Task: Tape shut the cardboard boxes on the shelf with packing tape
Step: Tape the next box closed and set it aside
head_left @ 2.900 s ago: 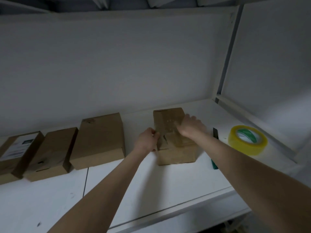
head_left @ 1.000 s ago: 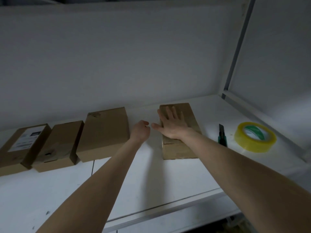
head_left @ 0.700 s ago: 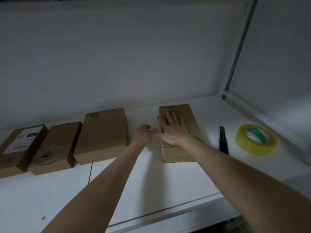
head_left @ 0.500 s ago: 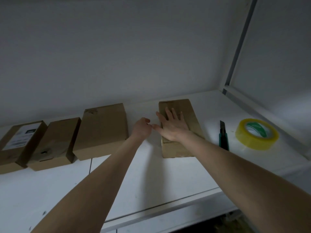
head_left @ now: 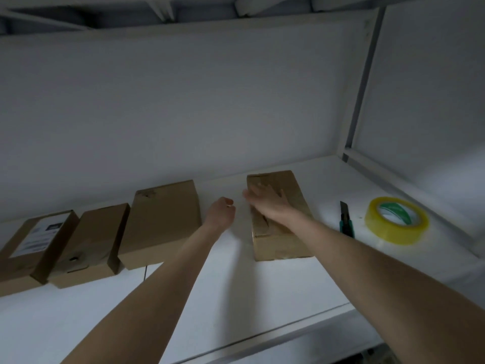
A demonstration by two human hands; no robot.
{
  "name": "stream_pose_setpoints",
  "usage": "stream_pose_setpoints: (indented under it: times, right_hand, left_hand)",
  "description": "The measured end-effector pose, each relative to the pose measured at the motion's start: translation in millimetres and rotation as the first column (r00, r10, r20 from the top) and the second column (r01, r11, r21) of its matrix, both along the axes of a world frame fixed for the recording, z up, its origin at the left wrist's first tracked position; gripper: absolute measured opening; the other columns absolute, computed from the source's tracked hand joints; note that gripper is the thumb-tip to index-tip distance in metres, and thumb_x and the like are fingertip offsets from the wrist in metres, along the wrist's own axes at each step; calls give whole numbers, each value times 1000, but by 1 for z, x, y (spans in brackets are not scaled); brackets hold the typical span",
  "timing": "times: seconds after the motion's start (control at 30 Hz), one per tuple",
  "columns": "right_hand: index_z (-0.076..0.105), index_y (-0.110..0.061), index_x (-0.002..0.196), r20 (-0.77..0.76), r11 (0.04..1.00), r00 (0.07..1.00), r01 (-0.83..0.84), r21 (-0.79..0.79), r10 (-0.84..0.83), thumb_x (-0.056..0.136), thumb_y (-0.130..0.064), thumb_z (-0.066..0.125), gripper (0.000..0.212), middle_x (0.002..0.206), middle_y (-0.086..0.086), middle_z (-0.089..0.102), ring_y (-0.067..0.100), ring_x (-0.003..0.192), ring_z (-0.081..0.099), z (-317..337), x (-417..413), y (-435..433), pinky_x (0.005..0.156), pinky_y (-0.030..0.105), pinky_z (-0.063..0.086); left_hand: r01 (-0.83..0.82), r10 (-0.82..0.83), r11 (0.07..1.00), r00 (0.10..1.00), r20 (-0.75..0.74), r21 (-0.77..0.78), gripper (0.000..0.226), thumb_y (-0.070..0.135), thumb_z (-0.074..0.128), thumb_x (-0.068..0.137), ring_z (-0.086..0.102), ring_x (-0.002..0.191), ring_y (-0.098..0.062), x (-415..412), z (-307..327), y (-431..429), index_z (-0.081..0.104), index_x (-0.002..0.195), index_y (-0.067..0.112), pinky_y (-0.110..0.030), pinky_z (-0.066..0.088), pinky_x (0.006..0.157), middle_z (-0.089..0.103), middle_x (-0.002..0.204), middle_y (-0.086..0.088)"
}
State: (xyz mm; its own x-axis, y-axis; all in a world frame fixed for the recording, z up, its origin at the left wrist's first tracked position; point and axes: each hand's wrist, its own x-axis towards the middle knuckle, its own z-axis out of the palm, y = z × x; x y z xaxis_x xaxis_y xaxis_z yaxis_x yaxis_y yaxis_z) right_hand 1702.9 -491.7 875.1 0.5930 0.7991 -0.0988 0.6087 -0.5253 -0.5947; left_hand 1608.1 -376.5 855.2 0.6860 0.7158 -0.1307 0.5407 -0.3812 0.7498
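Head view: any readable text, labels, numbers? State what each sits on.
White label on the leftmost box: a dark block and lines of print, too blurred to read.
Green core of the tape roll: pale marks, unreadable.
Nothing else shows text.

1. A white label [head_left: 39, 235] is stuck on top of the leftmost cardboard box [head_left: 18, 269] on the shelf [head_left: 236, 298]. It has a dark rectangular patch near its upper edge and faint grey lines of print below. All of it is too small and dim to read.
2. A roll of packing tape [head_left: 393, 232] lies at the right end of the shelf. Its green core [head_left: 399, 209] shows pale marks, too blurred to tell whether they are lettering.
3. No word, brand, number or sign can be read anywhere in view.
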Motion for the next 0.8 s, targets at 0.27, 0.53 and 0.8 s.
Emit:
stream_pose_setpoints:
  times: [0.27, 0.53, 0.8]
  right_hand:
    - [14, -13, 154, -82, 813, 821, 571, 118, -565, 90, -57, 55, 88, 155, 15, 24, 36, 138, 32, 20, 37, -54, 110, 43, 36]
    - [63, -3, 116, -522, 734, 674, 667, 127, -522, 73, -56, 77, 70, 106, 10, 69, 26, 93, 68, -26, 3, -71, 87, 36, 55]
    - [46, -11, 124, -689, 620, 651, 693, 368, -319, 74, -36, 83, 67, 109, 7, 65, 20, 89, 66, 0, -59, -42, 66, 28, 54]
  left_hand:
    - [25, -17, 969, 999, 35, -245, 41, 41, 42, 99, 41, 64, -14, -2, 15, -15, 35, 66, 18, -34, 47, 79, 38, 72, -1]
    - [186, -105, 798, 980, 171, -574, 43, 48, 58, 89, 62, 83, -13, -8, 1, -52, 58, 114, 12, -23, 48, 74, 65, 103, -3]
    - [154, 54, 894, 894, 445, -420, 58, 33, 78, 76, 64, 101, -21, -50, 19, -30, 51, 123, 13, -34, 53, 89, 65, 112, -4]
